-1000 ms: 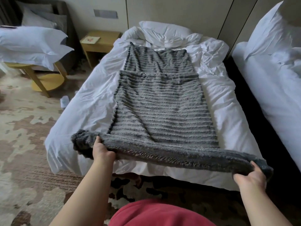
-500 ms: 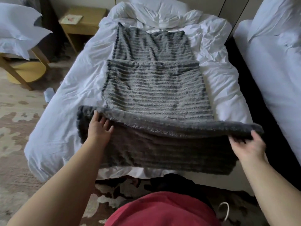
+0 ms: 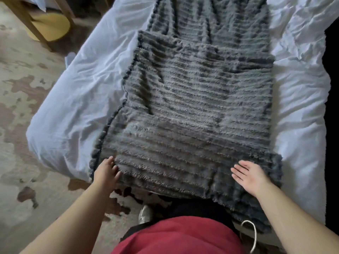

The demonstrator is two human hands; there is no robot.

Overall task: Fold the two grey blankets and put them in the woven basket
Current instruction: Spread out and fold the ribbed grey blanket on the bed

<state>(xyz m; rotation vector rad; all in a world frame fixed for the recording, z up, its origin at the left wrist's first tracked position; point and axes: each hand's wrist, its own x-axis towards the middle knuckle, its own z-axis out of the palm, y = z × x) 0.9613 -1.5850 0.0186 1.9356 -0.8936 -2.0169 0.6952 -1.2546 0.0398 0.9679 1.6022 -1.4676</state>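
The grey blanket (image 3: 200, 110), half a second ago lifted by its near hem, now lies released along the white bed (image 3: 300, 136), stretching away beyond your fingertips; folding looks barely begun. Your left hand (image 3: 106, 171) rests flat on its left corner, your right hand (image 3: 250, 174) open, palm down, near its right edge.
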